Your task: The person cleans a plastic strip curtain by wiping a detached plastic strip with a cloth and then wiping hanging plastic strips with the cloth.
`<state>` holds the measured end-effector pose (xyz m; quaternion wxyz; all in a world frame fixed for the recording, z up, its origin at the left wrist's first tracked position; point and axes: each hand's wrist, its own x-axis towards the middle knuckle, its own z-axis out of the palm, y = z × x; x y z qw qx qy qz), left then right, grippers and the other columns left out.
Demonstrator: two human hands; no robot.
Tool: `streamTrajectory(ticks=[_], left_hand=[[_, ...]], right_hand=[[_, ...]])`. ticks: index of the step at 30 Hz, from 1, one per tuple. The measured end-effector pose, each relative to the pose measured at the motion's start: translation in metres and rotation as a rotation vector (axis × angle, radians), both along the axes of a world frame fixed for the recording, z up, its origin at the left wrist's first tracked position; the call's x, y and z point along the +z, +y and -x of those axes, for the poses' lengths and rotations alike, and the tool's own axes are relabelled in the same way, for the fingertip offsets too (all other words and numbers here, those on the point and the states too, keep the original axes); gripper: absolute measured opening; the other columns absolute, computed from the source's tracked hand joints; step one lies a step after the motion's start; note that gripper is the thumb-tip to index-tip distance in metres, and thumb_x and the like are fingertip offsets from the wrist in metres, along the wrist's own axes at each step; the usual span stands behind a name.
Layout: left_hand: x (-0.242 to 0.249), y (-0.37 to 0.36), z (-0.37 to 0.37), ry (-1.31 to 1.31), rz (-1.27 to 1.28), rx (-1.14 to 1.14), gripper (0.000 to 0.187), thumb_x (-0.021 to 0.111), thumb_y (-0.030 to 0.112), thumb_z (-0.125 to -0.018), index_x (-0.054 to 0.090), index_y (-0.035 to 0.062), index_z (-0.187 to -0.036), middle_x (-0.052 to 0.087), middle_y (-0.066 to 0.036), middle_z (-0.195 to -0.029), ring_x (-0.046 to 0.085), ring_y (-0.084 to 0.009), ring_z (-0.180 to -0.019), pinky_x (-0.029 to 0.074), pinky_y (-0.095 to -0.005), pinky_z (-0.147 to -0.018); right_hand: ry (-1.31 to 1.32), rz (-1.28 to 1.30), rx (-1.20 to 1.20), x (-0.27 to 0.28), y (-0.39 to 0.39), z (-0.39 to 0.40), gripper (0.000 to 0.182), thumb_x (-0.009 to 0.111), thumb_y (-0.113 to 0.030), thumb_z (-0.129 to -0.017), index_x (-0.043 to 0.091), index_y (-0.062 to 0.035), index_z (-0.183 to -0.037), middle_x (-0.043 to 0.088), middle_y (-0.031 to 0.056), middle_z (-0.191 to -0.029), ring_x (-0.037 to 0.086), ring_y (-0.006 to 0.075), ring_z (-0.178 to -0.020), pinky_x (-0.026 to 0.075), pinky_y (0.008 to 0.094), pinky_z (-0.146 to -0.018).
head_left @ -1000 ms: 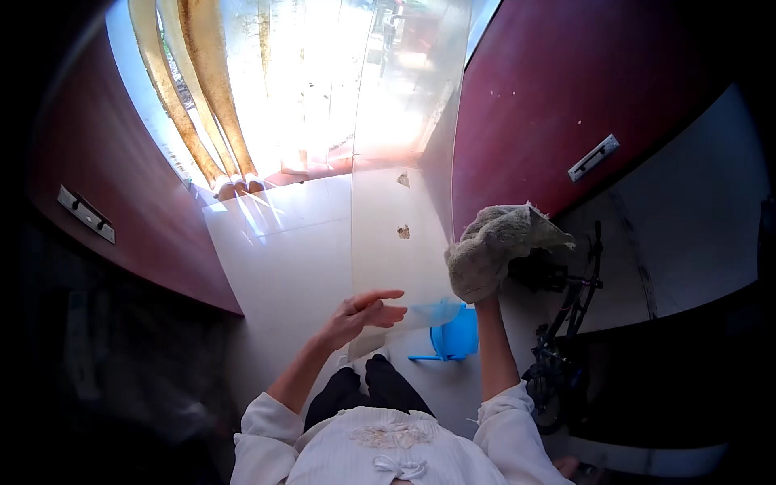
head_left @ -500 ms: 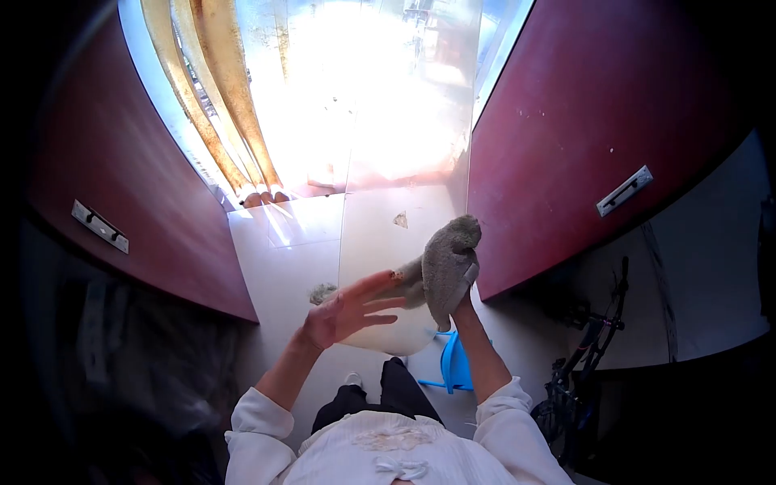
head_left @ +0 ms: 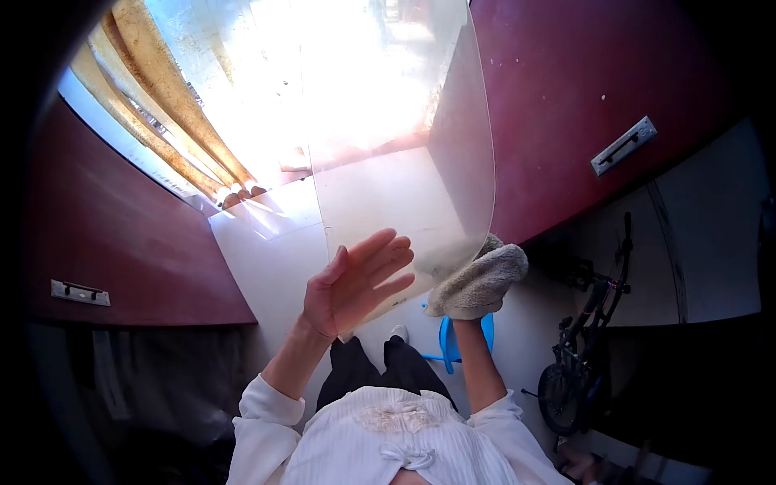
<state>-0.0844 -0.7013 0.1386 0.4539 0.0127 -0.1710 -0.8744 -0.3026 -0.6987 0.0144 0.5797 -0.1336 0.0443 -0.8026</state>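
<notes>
Between dark red doors [head_left: 566, 121], above pale floor [head_left: 275, 259], apparently partway through wiping a smooth, clear, round-cornered sheet [head_left: 396, 194]. Holding the left hand [head_left: 360, 279] empty and loosely spread; cannot tell how closed the right grip is, buried in nubby, folded cloth [head_left: 485, 279] at the sheet's lower edge. Seems to call for steady, flat contact next.

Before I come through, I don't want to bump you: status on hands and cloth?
Left hand open, empty, by clear strip. Cloth covers right hand, at strip's edge. Blue stool on floor, partly hidden.
</notes>
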Motion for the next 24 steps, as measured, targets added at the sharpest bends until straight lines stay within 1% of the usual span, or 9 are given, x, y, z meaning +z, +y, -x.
streamTrajectory(ticks=[2,5,12,15,17,19,21,23,24], left_hand=[[-0.002,0.001,0.0,0.037,-0.01,0.018,0.058,0.032,0.038,-0.099,0.027,-0.0024,-0.14,0.032,-0.019,-0.144,0.027,-0.0317,-0.136,0.021,-0.0512,-0.111],[-0.007,0.002,-0.002,0.067,0.027,0.068,0.055,0.031,0.036,-0.099,0.031,-0.0013,-0.139,0.041,-0.019,-0.139,0.036,-0.0331,-0.131,0.026,-0.0522,-0.109],[0.018,0.002,-0.006,0.004,0.052,0.089,0.053,0.03,0.036,-0.099,0.034,0.0014,-0.138,0.044,-0.018,-0.136,0.041,-0.0333,-0.126,0.034,-0.0517,-0.104],[0.023,0.001,-0.007,-0.036,0.116,0.101,0.053,0.03,0.036,-0.1,0.033,-0.0009,-0.138,0.044,-0.021,-0.136,0.04,-0.0317,-0.128,0.033,-0.0481,-0.105],[0.019,0.005,-0.008,-0.18,0.27,0.181,0.054,0.03,0.035,-0.1,0.031,-0.0033,-0.138,0.044,-0.022,-0.135,0.04,-0.0307,-0.128,0.031,-0.0452,-0.106],[0.012,0.008,-0.013,-0.176,0.245,0.182,0.056,0.029,0.036,-0.1,0.031,-0.0052,-0.138,0.044,-0.02,-0.136,0.04,-0.0287,-0.128,0.031,-0.0435,-0.106],[0.006,0.012,-0.022,-0.211,0.141,0.224,0.057,0.029,0.037,-0.1,0.032,-0.0055,-0.137,0.045,-0.02,-0.135,0.043,-0.0275,-0.126,0.033,-0.0435,-0.104],[0.0,0.012,-0.03,-0.245,0.141,0.218,0.057,0.029,0.038,-0.1,0.033,-0.0057,-0.136,0.046,-0.019,-0.134,0.044,-0.0269,-0.125,0.035,-0.0433,-0.103],[-0.002,0.012,-0.033,-0.27,0.148,0.208,0.057,0.029,0.038,-0.1,0.034,-0.0058,-0.136,0.047,-0.019,-0.133,0.046,-0.0262,-0.123,0.036,-0.0431,-0.102]], right_hand=[[-0.049,0.03,-0.123,0.016,0.01,0.006,0.045,0.038,-0.032,-0.098,0.035,-0.0081,-0.135,0.047,0.0118,-0.129,0.048,0.0249,-0.117,0.037,0.0393,-0.102],[-0.145,0.124,-0.089,0.039,0.039,-0.006,0.047,0.04,-0.034,-0.097,0.035,-0.0069,-0.135,0.046,0.0133,-0.13,0.047,0.0262,-0.118,0.037,0.0402,-0.102],[-0.303,0.153,0.545,0.047,0.05,-0.058,0.053,0.044,-0.038,-0.095,0.035,-0.0041,-0.135,0.044,0.0166,-0.132,0.046,0.0292,-0.119,0.037,0.0422,-0.103],[0.507,-0.32,0.315,0.051,0.049,-0.056,0.055,0.045,-0.038,-0.095,0.034,-0.0032,-0.136,0.041,0.0166,-0.136,0.043,0.0293,-0.124,0.037,0.0427,-0.104],[0.47,-0.307,0.315,0.056,0.044,-0.059,0.055,0.046,-0.038,-0.095,0.035,-0.0031,-0.136,0.041,0.0165,-0.136,0.043,0.0293,-0.124,0.037,0.0429,-0.104],[0.397,-0.278,0.348,0.061,0.036,-0.062,0.055,0.049,-0.037,-0.094,0.035,-0.003,-0.135,0.042,0.0164,-0.136,0.044,0.0293,-0.124,0.038,0.0433,-0.104],[0.65,-0.233,0.306,0.059,0.03,-0.068,0.044,0.049,-0.025,-0.095,0.038,-0.0071,-0.134,0.046,0.0108,-0.132,0.044,0.0243,-0.123,0.037,0.0389,-0.104],[0.46,-0.344,0.402,0.066,0.022,-0.073,0.045,0.046,-0.029,-0.096,0.038,-0.0077,-0.134,0.046,0.0109,-0.132,0.047,0.0249,-0.12,0.04,0.0391,-0.102],[0.396,-0.26,0.409,0.067,0.023,-0.08,0.047,0.046,-0.034,-0.096,0.038,-0.0081,-0.134,0.047,0.0113,-0.13,0.05,0.0248,-0.116,0.044,0.0388,-0.099]])
